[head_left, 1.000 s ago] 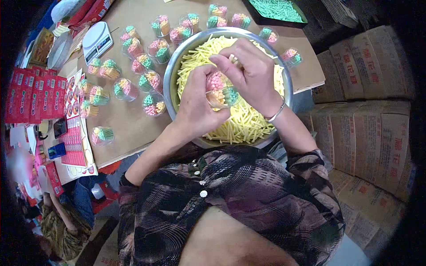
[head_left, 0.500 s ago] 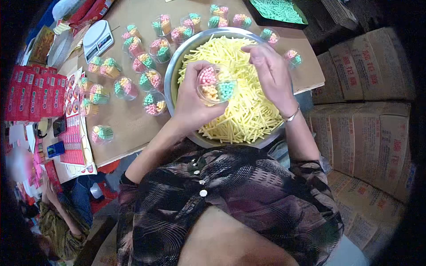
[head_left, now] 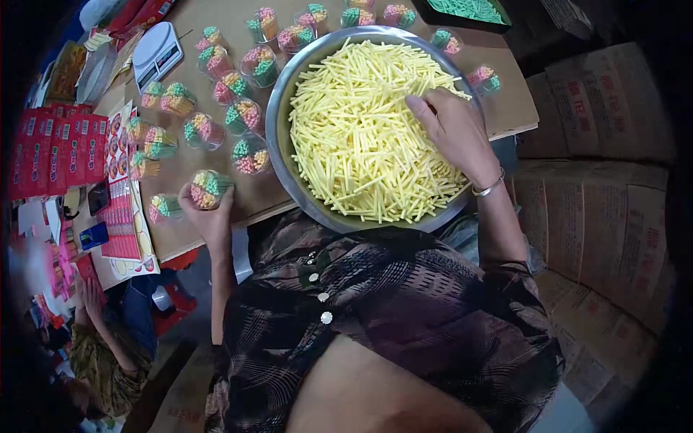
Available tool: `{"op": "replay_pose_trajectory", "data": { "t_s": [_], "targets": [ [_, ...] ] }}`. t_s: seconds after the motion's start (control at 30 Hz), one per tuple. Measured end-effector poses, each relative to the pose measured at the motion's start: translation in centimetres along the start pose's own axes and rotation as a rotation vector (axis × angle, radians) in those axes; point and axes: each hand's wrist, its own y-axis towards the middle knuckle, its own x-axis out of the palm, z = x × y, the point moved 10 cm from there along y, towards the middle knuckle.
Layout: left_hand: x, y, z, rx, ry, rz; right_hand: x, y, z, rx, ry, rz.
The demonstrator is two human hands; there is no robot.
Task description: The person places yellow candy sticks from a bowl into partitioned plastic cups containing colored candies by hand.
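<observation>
My left hand is wrapped round a clear cup of green, pink and yellowish sticks at the table's near edge, right of another filled cup. A big steel bowl full of pale yellow sticks stands in front of me. Over the right side of its heap is my right hand, thumb apart from the curled fingers. The fingertips are partly hidden, and nothing shows between thumb and fingers.
Several filled cups stand left of and behind the bowl. A white scale and red packets lie at the left, a black tray of green sticks at the back right. Cartons are stacked right; a person is lower left.
My left hand has carried the cup from above the bowl to the table at the left. My right hand has moved from the cup to the bowl's right side.
</observation>
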Motion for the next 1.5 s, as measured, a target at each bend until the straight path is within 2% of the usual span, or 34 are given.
{"op": "replay_pose_trajectory", "data": {
  "t_s": [0.1,0.23,0.3,0.33,0.4,0.5,0.57,0.67,0.73,0.77,0.9,0.93,1.07,1.1,1.23,1.4,1.43,1.5],
  "targets": [
    [0.3,0.1,-0.6,0.04,-0.037,-0.007,-1.0,-0.3,-0.4,-0.037,-0.006,0.068],
    [1.8,-3.2,14.0,0.764,0.27,0.01,-1.3,-1.9,1.2,0.065,-0.052,-0.008],
    [7.7,-5.6,18.8,1.037,0.335,-0.369,-0.3,-2.1,0.8,0.045,-0.059,-0.02],
    [10.4,-7.7,21.3,1.227,0.283,-0.401,0.5,-2.2,0.5,0.028,-0.064,-0.024],
    [16.0,-9.9,22.9,1.301,0.386,-0.632,1.6,-2.3,0.2,0.001,-0.076,-0.025],
    [22.5,-10.0,22.1,1.309,0.496,-0.737,1.8,-2.9,0.6,-0.037,-0.019,0.001],
    [23.8,-9.5,21.5,1.293,0.439,-0.786,1.6,-3.3,0.7,-0.076,0.042,0.014],
    [23.1,-9.3,21.9,1.338,0.535,-0.727,1.5,-3.2,1.4,-0.046,0.203,-0.006],
    [21.9,-8.8,22.4,1.264,0.34,-0.726,2.0,-2.8,1.4,-0.035,0.371,-0.04],
    [21.5,-8.6,22.4,1.257,0.346,-0.721,2.1,-2.5,0.9,-0.042,0.375,-0.046],
    [18.2,-6.9,24.4,1.169,0.189,-0.621,-0.2,-1.6,-1.4,-0.137,0.884,0.17],
    [17.9,-6.8,24.6,1.169,0.194,-0.62,0.0,-1.4,-1.7,-0.139,0.888,0.171],
    [19.4,-6.8,23.3,0.962,0.266,-0.926,0.5,-1.1,-4.3,-0.314,0.619,0.081],
    [19.4,-6.7,23.2,0.962,0.265,-0.926,0.5,-1.0,-4.3,-0.314,0.619,0.08],
    [19.4,-5.1,21.4,0.764,0.197,-0.926,1.8,-0.7,-1.5,-0.087,1.014,0.008],
    [19.9,-5.9,21.5,0.743,0.276,-1.001,1.6,-0.8,-2.9,-0.216,0.792,-0.004],
    [20.0,-5.8,21.3,0.744,0.275,-0.998,1.4,-0.8,-3.0,-0.218,0.791,-0.005],
    [18.4,-5.2,22.9,0.954,0.211,-0.697,0.9,-0.6,-1.7,-0.06,0.924,0.01]
  ]
}}
